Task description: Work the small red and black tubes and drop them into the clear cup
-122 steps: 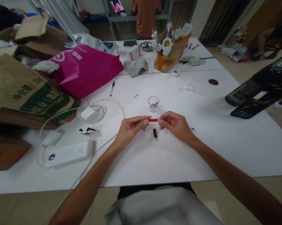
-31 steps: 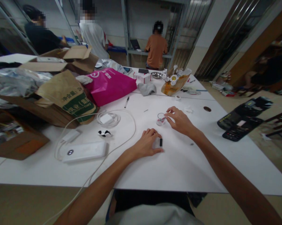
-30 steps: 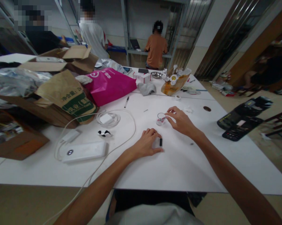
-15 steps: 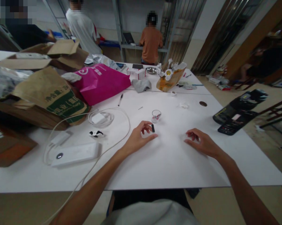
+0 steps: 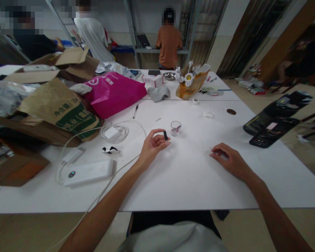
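Note:
My left hand (image 5: 154, 144) is raised over the white table, with a small black stick-like piece (image 5: 165, 135) pinched upright between thumb and index finger. To the right, my right hand (image 5: 227, 159) is closed in a pinch low over the tabletop. Something faint and whitish or clear shows at its fingertips, too small to name. Just beyond my left hand stands a small clear glass cup (image 5: 176, 128) with a few small reddish and dark bits inside.
A white power bank (image 5: 90, 173), a coiled white cable (image 5: 115, 134) and a black-and-white gadget (image 5: 110, 149) lie left. Farther back are a pink bag (image 5: 115, 92), cardboard boxes and a pen (image 5: 135, 111). A phone (image 5: 274, 132) leans on a black bottle (image 5: 262, 120) at right.
My left hand has moved a little left, away from the glass cup, still holding the black piece. My right hand's fingers have drawn closer together. The view has shifted slightly.

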Tool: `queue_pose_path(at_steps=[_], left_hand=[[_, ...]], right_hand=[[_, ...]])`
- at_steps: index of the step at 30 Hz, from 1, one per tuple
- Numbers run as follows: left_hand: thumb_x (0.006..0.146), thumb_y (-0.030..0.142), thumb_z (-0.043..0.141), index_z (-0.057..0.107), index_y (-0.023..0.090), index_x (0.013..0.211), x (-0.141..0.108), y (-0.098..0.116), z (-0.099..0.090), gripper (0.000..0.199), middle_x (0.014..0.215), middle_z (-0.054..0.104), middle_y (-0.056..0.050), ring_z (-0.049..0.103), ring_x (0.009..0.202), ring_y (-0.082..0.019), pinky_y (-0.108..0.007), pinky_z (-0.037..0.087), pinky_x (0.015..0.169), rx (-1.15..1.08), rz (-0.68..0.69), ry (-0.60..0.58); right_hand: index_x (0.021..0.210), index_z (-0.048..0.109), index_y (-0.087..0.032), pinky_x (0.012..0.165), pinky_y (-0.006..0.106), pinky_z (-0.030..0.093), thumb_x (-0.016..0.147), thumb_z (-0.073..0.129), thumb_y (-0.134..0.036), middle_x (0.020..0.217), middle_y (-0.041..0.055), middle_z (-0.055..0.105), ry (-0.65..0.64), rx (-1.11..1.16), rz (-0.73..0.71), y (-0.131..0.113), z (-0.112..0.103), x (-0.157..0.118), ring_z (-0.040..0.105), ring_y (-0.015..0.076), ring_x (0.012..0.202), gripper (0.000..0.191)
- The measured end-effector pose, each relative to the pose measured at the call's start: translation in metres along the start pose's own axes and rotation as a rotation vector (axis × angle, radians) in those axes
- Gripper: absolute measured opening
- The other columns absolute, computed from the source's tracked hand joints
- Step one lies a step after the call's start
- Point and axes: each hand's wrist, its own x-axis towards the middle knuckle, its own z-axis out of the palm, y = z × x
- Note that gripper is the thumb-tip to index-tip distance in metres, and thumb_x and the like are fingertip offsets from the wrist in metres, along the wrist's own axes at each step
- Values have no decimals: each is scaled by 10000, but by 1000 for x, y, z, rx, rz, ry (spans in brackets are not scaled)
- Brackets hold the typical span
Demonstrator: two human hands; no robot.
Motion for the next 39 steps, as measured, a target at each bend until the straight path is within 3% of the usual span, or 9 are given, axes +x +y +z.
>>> queue_pose_path(at_steps=[13,21,29,33,39], left_hand=[[855,376,954,689,181,1273,2,-3,1,533,1131,816,-98,779,982,-201,-331,590,865,34,-2,22],[934,478,882,771,150,1230,11,-1,1,455,1044,815,-102,756,916,-199,-328,582,814,158,63,-65],[982,517,824,789,168,1245,28,-4,9,438,1030,805,-100,740,954,-206,-333,581,854,315,90,-235],[960,543,836,793,169,1246,29,-13,11,473,977,784,-80,695,863,-184,-307,546,787,339,62,-208],[972,536,824,807,168,1228,20,-27,8,449,944,749,-49,643,851,-165,-281,479,780,382,13,-187]], right_hand=[[1018,745,-272,811,439,617,1027,715,-610,994,95,773,42,49,60,3,0,0,731,280,884,339],[1003,707,-249,764,376,563,1054,671,-578,941,69,775,28,103,-37,-25,4,41,707,237,838,336],[994,622,-239,650,294,468,1053,686,-614,712,-35,657,-37,391,-107,-64,36,97,608,152,640,385],[993,613,-236,618,280,446,1034,702,-638,695,-53,609,-4,521,-61,-60,60,107,569,137,622,415],[1008,596,-241,626,289,495,1029,713,-644,752,-29,652,-49,682,36,-42,81,93,596,141,644,420]])
